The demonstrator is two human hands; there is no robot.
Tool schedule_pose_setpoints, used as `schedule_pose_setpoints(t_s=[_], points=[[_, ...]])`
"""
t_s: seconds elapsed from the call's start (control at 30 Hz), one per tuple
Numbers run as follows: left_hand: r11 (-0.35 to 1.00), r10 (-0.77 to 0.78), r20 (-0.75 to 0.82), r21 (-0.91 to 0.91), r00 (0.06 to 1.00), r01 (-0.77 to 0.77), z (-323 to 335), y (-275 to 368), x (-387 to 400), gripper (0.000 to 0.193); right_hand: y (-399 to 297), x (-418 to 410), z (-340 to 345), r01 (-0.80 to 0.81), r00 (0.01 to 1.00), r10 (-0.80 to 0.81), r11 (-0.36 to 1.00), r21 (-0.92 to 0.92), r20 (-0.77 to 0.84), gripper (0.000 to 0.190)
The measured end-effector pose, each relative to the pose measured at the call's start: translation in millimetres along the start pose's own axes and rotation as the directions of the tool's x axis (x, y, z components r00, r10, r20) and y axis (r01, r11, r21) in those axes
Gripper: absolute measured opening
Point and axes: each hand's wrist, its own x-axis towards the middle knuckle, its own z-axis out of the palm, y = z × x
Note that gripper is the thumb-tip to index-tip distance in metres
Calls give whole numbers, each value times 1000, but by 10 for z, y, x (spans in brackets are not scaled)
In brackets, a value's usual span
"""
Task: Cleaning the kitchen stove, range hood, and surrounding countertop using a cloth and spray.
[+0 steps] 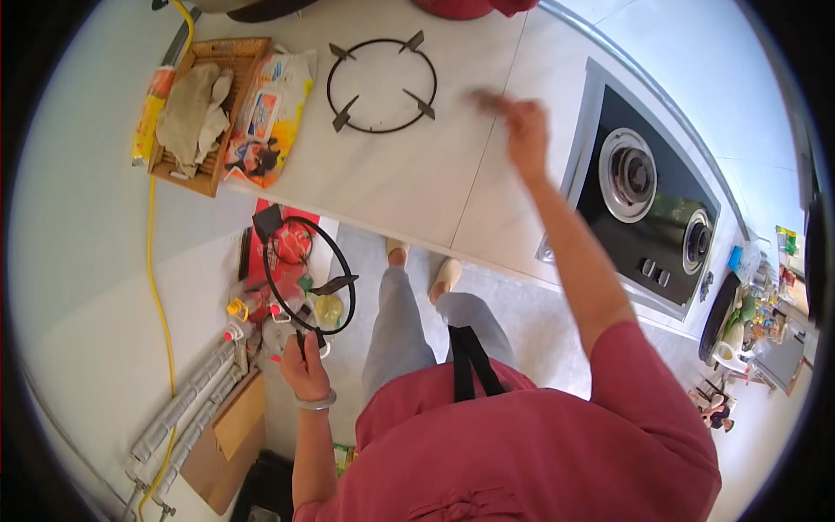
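Off the counter's front edge, my left hand (306, 372) grips a black metal pan support ring (354, 293) by one of its prongs, so the ring hangs tilted in the air. My right hand (527, 137) is over the white countertop (404, 173), left of the gas hob (642, 251). Its fingers pinch a small brownish thing (486, 101), too blurred to name. A second pan support (436, 78) lies flat on the countertop, to the left of that hand. Both hob burners, the upper one (634, 176) and the lower one (699, 241), stand bare of supports.
A wicker basket (258, 55) with cloths (189, 121) and a wipes packet (271, 117) sit at the counter's left end. Plastic bottles (274, 313) crowd the floor below. A yellow hose (156, 274) runs down the wall. A red object (456, 6) stands at the back.
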Motion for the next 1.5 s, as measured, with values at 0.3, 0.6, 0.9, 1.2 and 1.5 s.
schedule_pose_setpoints(t_s=[0.3, 0.6, 0.9, 1.2, 1.5], points=[[995, -75, 0, -67, 997, 75, -18, -226, -152, 27, -931, -1074, 315, 30, 953, -29, 1000, 2, 302, 42], [981, -133, -3, -140, 991, 131, -129, -256, -232, 27, -1188, -1150, -467, -227, 952, 163, 944, 237, 260, 44], [954, -261, 15, -145, 965, 261, -234, -540, -331, 23, -565, -1491, -1204, 147, 803, -19, 975, -166, 596, 51], [942, -301, -60, -174, 952, 287, -429, -571, -250, 24, -940, -1514, -607, 195, 731, -73, 975, -105, 678, 89], [902, -389, -89, -237, 917, 360, -470, -703, -213, 22, -1878, -1142, 681, 292, 698, -200, 956, -17, 687, 105]])
